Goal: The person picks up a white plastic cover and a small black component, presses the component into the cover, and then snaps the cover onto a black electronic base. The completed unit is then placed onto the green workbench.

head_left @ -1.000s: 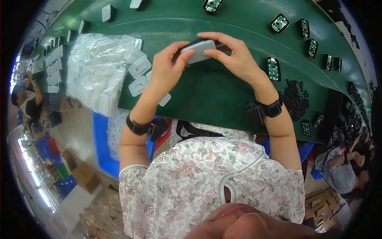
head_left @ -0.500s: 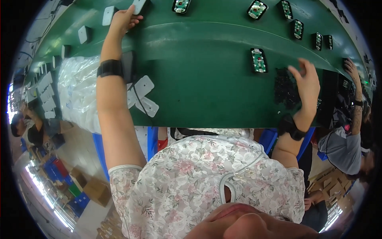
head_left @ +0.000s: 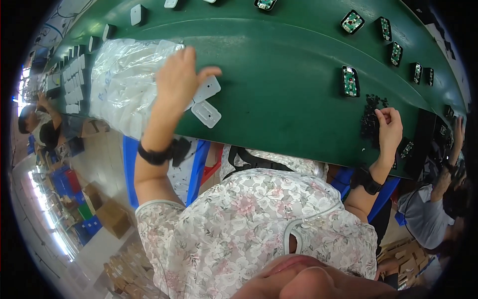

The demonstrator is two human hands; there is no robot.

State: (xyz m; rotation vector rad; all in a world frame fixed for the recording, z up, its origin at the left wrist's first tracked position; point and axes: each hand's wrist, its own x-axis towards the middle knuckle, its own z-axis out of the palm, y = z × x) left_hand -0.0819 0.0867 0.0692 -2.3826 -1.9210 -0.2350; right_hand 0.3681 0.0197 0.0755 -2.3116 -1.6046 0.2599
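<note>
Now | case released | left hand over white covers, grip apart | right hand at black bits, cannot tell whether grip closed | both at parts

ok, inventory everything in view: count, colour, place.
Worktable: 1, green, centre.
Bag: 1, clear, table left.
Loose covers: 2+, whitish, beside bag.
Circuit boards: 7+, green, black-shelled, table right.
Small parts: uncounted pile, black, near right.
Cases: several, white-topped, table's far left.
Flat pieces: many, white, left of bag.
Container: 1, black, table's right end.
Bin: 1+, blue, below table, left.
Cartons: several, brown, floor both sides.
Co-workers: 2+, one grey-clad, either side.
Wristbands: 2, black, forearms.
Top: 1, floral white-pink, torso.
Left hand: 1, bare, over bag and covers.
Right hand: 1, bare, fingertips at small parts.
</note>
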